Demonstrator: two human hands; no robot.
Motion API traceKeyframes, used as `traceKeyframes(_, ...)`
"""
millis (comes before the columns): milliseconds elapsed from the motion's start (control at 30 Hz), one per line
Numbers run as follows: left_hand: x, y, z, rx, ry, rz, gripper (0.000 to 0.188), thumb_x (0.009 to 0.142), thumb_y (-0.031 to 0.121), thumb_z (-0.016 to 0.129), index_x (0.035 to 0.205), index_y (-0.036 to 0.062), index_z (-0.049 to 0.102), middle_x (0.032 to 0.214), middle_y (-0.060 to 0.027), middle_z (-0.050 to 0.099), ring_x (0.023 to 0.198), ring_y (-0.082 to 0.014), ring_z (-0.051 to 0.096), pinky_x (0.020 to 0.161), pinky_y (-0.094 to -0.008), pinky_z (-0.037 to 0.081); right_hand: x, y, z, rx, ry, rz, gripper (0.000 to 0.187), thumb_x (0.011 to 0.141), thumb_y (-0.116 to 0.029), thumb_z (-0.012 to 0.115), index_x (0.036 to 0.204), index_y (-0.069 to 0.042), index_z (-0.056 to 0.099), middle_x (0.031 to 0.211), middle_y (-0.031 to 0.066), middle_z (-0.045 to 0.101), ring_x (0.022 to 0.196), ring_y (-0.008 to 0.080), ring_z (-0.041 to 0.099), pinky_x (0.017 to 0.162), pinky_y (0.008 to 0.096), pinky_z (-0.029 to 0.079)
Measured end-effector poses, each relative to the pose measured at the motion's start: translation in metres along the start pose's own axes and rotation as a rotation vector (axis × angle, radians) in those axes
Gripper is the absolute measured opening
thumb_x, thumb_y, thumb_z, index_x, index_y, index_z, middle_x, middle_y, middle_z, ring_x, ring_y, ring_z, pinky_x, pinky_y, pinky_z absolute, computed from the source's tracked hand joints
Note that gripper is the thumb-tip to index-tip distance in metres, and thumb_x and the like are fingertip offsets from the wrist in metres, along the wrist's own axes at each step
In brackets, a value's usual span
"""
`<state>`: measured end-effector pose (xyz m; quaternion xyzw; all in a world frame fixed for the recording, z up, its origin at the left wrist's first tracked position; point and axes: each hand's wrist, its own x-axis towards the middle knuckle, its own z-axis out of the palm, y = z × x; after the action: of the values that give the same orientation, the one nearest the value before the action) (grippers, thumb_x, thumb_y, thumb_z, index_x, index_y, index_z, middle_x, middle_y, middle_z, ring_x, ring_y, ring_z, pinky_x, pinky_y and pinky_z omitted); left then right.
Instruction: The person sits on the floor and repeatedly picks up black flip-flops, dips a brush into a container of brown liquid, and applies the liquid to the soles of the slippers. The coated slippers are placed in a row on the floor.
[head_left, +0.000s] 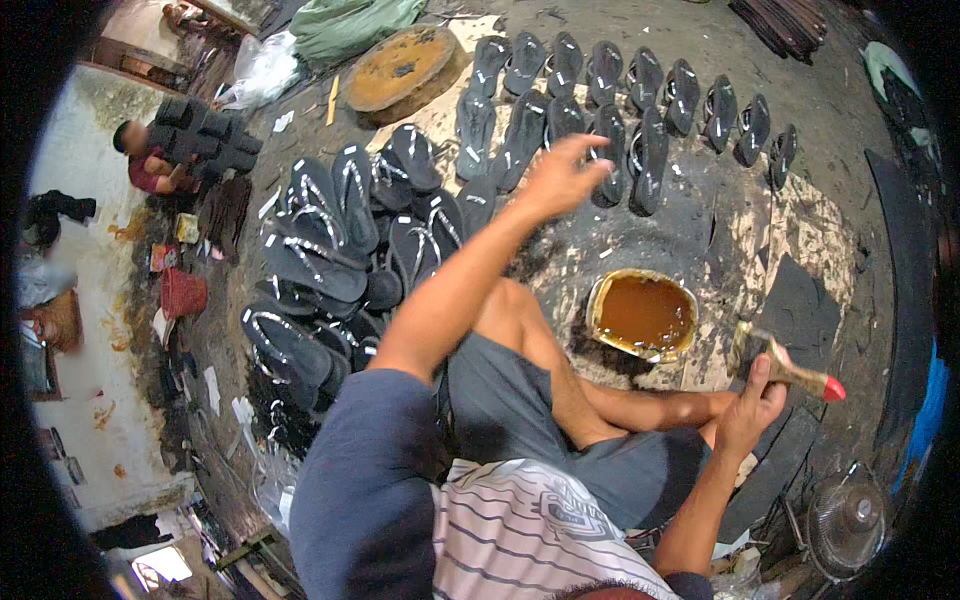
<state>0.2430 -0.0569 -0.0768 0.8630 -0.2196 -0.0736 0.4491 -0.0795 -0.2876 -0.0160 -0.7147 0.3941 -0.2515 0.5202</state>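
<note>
My left hand reaches forward over the two rows of black sandals, its thumb and fingers spread apart with nothing seen between them. Its fingertips hover by a sandal in the nearer row; whether they touch it I cannot tell. My right hand grips a paintbrush with a red-tipped handle, its bristles pointing up and away from me. Left of the brush sits a tub with a smeared yellowish rim, holding brown liquid. A pile of black sandals with shiny straps lies left of my left arm.
A round, stained wooden block stands at the far left of the rows. Flat black sheets lie right of the tub. A fan stands at the lower right. Another person sits far left beside stacked black pieces.
</note>
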Motion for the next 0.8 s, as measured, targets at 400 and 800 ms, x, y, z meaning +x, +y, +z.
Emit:
traceKeyframes(400, -0.298, -0.029, -0.116, 0.421, 0.284, -0.276, 0.045, 0.083, 0.027, 0.078, 0.114, 0.0024, 0.056, 0.109, -0.0192, 0.063, 0.103, -0.0367, 0.061, 0.091, -0.0432, 0.048, -0.017, -0.002, 0.027, 0.309, -0.128, -0.233, 0.028, 0.098, -0.027, 0.069, 0.101, 0.000, 0.069, 0.093, 0.0021, 0.065, 0.085, 0.0105, 0.055, 0.077, 0.0282, 0.045)
traceKeyframes(800, -0.367, 0.005, -0.121, 0.205, 0.363, -0.126, 0.040, 0.093, -0.007, 0.040, 0.127, -0.0009, 0.060, 0.125, -0.0134, 0.064, 0.114, -0.0283, 0.061, 0.099, -0.0363, 0.046, 0.023, 0.082, 0.090, -0.581, -0.512, -0.538, 0.027, 0.089, -0.030, 0.071, 0.107, -0.009, 0.074, 0.094, 0.0182, 0.072, 0.093, 0.0386, 0.068, 0.082, 0.0483, 0.052)
